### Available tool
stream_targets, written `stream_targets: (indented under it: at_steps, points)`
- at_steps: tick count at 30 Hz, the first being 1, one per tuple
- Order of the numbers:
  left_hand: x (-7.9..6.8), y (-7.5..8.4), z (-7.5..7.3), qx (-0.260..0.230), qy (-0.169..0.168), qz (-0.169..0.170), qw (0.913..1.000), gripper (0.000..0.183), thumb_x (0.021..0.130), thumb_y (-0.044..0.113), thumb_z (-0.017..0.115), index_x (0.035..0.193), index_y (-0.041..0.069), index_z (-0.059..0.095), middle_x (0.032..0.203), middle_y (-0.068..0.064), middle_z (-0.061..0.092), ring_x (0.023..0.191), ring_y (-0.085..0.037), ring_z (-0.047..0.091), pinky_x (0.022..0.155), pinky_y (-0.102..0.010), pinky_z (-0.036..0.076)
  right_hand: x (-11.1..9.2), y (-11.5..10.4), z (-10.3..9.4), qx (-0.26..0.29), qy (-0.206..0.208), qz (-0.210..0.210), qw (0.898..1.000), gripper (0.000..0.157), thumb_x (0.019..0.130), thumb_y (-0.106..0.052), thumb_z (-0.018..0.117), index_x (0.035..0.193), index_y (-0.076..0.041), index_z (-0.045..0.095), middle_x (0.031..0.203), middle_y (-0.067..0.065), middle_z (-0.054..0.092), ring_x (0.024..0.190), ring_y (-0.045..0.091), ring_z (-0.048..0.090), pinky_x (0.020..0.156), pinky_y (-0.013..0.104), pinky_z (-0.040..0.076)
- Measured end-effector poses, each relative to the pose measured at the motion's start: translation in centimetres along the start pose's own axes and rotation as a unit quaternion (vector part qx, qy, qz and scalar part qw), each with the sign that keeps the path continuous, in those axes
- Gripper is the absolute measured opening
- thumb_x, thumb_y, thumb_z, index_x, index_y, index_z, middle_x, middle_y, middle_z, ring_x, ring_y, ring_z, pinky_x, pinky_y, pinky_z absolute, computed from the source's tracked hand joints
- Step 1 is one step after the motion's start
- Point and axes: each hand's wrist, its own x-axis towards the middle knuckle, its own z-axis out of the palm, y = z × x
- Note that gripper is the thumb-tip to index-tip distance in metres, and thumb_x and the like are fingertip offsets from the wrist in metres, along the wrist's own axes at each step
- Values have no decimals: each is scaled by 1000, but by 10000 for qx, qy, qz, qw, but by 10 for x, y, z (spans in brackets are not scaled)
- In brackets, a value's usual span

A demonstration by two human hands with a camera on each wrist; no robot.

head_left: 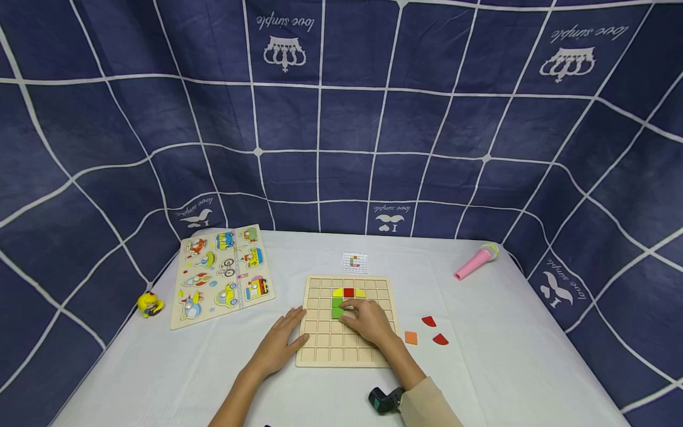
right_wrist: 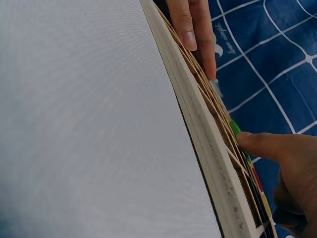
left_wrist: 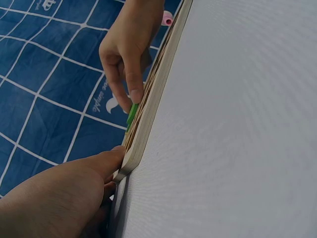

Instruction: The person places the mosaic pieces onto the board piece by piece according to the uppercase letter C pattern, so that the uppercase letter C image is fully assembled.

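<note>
A wooden grid board lies on the white table. My left hand rests at its left edge with fingers extended, the thumb against the rim in the left wrist view. Over the board's middle, my right hand pinches a green square tile between thumb and finger, the tile slightly tilted at the grid. Another green square sits just above it. Along the upper row are a yellow rounded piece, a red square and a second yellow piece.
Right of the board lie an orange square and two red quarter-round pieces. A small pattern card is behind the board. Farther out are a pink toy microphone, a vehicle puzzle board and a yellow-headed figurine.
</note>
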Motion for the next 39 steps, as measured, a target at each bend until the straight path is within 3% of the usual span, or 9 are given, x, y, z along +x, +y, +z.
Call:
stream_targets:
  at_steps: [4, 11, 16, 19, 21, 24, 27, 34, 39]
  points:
    - [0, 0, 1, 15, 5, 24, 10000, 58, 90, 29, 60, 138, 4, 41, 144, -8, 36, 136, -26, 25, 112, -40, 16, 0, 0, 0, 21, -73, 69, 9999, 26, 79, -31, 73, 101, -18, 71, 56, -9, 46, 49, 4, 28, 57, 21, 41]
    - [1, 1, 1, 3, -27, -26, 10000, 58, 90, 29, 60, 138, 4, 41, 144, -9, 36, 136, -26, 25, 112, -40, 16, -1, 1, 0, -8, 56, -62, 10000, 28, 78, -32, 74, 102, -18, 71, 95, -1, 69, 64, 5, 51, 67, 26, 51]
    - [2, 1, 0, -6, -26, -7, 10000, 57, 90, 28, 60, 138, 3, 41, 144, -9, 36, 136, -26, 25, 113, -39, 15, -4, 3, -8, 135, 96, -12, 9999, 29, 78, -33, 73, 103, -18, 71, 93, -1, 70, 66, 8, 57, 69, 30, 51]
    - [2, 1, 0, -17, -24, 3, 10000, 57, 90, 28, 59, 138, 3, 41, 144, -9, 36, 136, -26, 25, 113, -39, 15, -9, 7, -16, 249, 135, 162, 9995, 28, 78, -32, 74, 102, -19, 71, 82, 1, 69, 62, 9, 54, 60, 30, 50]
    - [2, 1, 1, -20, -30, -14, 10000, 57, 90, 29, 60, 138, 4, 41, 145, -9, 36, 136, -26, 24, 113, -39, 15, -13, 12, -23, 270, 170, 304, 9990, 27, 79, -31, 74, 102, -19, 71, 63, -3, 62, 56, 6, 47, 54, 26, 44]
    - [2, 0, 1, -17, -42, -23, 10000, 58, 90, 29, 60, 139, 4, 40, 145, -9, 36, 136, -26, 24, 113, -40, 15, -21, 23, -33, 327, 265, 511, 9978, 26, 78, -30, 74, 102, -19, 71, 46, -8, 38, 47, 5, 28, 43, 22, 30]
    - [1, 0, 1, 0, -68, -32, 10000, 58, 90, 29, 59, 139, 4, 40, 145, -9, 35, 136, -26, 24, 113, -39, 14, -30, 38, -46, 315, 418, 691, 9962, 26, 78, -28, 75, 101, -18, 71, 47, -11, 31, 45, 4, 24, 40, 19, 24]
    - [1, 0, 1, -2, -64, -46, 10000, 58, 90, 29, 59, 139, 4, 40, 145, -9, 35, 136, -26, 24, 113, -40, 14, -56, 80, -78, 212, 787, 1064, 9910, 25, 78, -23, 75, 101, -13, 71, 47, -8, 33, 40, 4, 24, 36, 19, 24]
    - [1, 1, 0, -21, -74, -84, 9999, 58, 90, 29, 59, 139, 4, 40, 145, -9, 35, 136, -26, 24, 113, -39, 14, -73, 105, -99, 135, 602, 1445, 9876, 29, 76, -24, 76, 102, -13, 71, 49, -5, 34, 41, 7, 28, 36, 21, 26]
